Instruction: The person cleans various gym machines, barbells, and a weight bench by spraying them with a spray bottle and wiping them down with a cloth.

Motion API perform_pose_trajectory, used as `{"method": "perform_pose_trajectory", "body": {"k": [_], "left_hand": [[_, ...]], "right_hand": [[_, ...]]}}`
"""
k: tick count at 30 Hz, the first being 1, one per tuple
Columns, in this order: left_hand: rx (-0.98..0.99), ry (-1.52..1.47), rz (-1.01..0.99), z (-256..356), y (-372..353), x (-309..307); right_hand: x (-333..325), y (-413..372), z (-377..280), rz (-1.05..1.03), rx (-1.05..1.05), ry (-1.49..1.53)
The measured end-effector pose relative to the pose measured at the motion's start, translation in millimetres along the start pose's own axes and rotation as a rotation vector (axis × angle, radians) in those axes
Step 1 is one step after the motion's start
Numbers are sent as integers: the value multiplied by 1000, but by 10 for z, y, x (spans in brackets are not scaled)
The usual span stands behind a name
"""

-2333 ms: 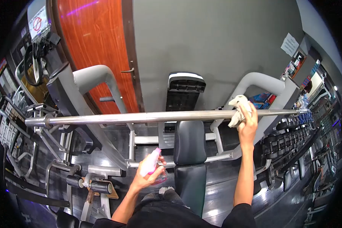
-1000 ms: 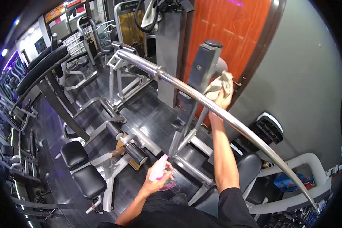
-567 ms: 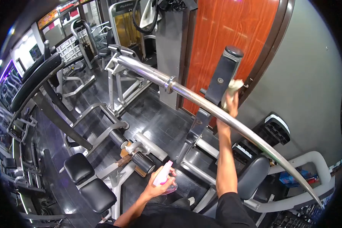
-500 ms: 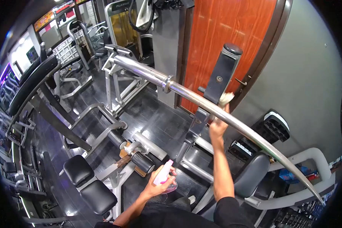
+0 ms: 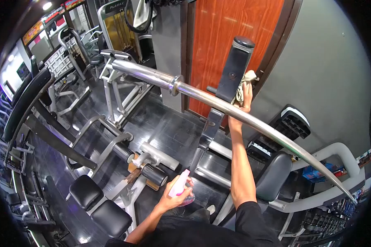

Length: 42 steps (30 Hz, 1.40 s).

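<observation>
My left hand (image 5: 175, 197) is wrapped round a spray bottle (image 5: 179, 184) with a pink and white top, low in the middle of the view. Beyond the long metal barbell (image 5: 210, 99), my right hand (image 5: 245, 99) presses a pale cloth (image 5: 247, 81) against the right side of a black upright post (image 5: 234, 70). The bar crosses over my right wrist. A round black cap tops the post.
A black padded seat (image 5: 274, 177) is right of my right forearm. Two black pads (image 5: 86, 191) and a roller machine (image 5: 153, 174) stand at lower left. Behind the post is a reddish wooden door (image 5: 210, 37). Black racks (image 5: 292, 121) lie by the grey wall.
My right hand and the cloth have moved up along the post, and the arm is stretched further. My left hand still holds the bottle. The view has shifted slightly.
</observation>
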State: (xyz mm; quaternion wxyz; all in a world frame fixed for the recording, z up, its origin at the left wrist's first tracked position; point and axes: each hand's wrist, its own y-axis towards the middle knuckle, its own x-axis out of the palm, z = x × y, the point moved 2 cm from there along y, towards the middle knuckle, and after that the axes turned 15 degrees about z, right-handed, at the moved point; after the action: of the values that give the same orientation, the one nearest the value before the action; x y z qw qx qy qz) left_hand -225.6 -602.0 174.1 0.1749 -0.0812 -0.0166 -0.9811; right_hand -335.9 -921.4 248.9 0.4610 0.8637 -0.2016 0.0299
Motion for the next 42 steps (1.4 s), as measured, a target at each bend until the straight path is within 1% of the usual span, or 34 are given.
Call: {"method": "perform_pose_trajectory", "body": {"k": [1, 2, 4, 5, 6, 7, 8, 9, 10, 12, 14, 15, 16, 17, 18, 20, 21, 23, 25, 27, 28, 29, 33, 35, 36, 37, 39, 41, 42], "left_hand": [[-1, 1, 2, -19, -21, -19], [-18, -11, 22, -49, -42, -41], [-36, -23, 51, -99, -63, -86], [-27, -2, 51, -120, -68, -109], [-19, 20, 50, -144, -67, -132], [-24, 22, 53, -200, -64, -143], [-15, 12, 73, -278, -52, -152], [-6, 5, 91, -348, -42, -165], [1, 39, 96, -395, -33, -172], [-16, 50, 108, -533, -26, -205], [-11, 46, 127, -587, -17, -206], [-11, 43, 125, -606, -14, -212], [-28, 40, 142, -635, -31, -226], [-44, 36, 158, -658, -48, -239], [-55, 31, 163, -672, -58, -249], [-60, 38, 170, -710, -93, -275], [-58, 47, 179, -734, -94, -296], [-73, 32, 195, -800, -103, -328], [-100, 18, 204, -838, -152, -345], [-105, 42, 188, -837, -147, -363], [-106, 40, 183, -826, -136, -369], [-107, 30, 192, -813, -132, -369], [-101, 37, 166, -802, -129, -369], [-91, 37, 165, -821, -123, -371], [-80, 43, 169, -810, -120, -372], [-72, 53, 176, -797, -131, -390], [-90, 40, 188, -826, -176, -440], [-70, 75, 204, -791, -198, -476], [-30, 63, 216, -781, -220, -491]], "right_hand": [[9, -96, 9, 24, -101, -131], [-73, -264, -10, 1, -113, -225], [-393, -904, 362, -128, -145, -295], [-488, -1189, 228, -121, 28, -338], [-637, -1501, 212, -196, 176, -354], [-790, -1847, 356, -232, 186, -381], [-924, -2147, 537, -277, 289, -346], [-983, -2277, 637, -324, 395, -343], [-986, -2309, 745, -323, 402, -346], [-942, -2235, 1085, -206, 659, -140], [-758, -1997, 1364, -81, 892, 75], [-599, -1529, 1010, 1, 865, 68], [-504, -1065, 639, -109, 763, -28], [-428, -797, 425, -100, 904, -145], [-420, -784, 447, -103, 904, -149], [-410, -774, 485, -149, 573, -223], [-517, -1191, 719, -74, 543, -95], [-596, -1632, 532, 20, 574, 50], [-921, -2451, 1040, -108, 449, -177], [-1033, -2559, 805, -135, 1378, -92], [-1063, -2631, 947, -89, 1219, 71], [-1138, -2702, 1109, -89, 1215, 67], [-736, -1765, 485, 35, 1038, 71], [-522, -1252, 90, 86, 871, 107], [-507, -1185, 142, 92, 798, 91], [-447, -1038, -120, 33, 587, -15], [-493, -1251, 14, -20, 414, -279], [-593, -1523, 50, -48, 424, -324], [-697, -1740, 211, -50, 487, -324]]}}
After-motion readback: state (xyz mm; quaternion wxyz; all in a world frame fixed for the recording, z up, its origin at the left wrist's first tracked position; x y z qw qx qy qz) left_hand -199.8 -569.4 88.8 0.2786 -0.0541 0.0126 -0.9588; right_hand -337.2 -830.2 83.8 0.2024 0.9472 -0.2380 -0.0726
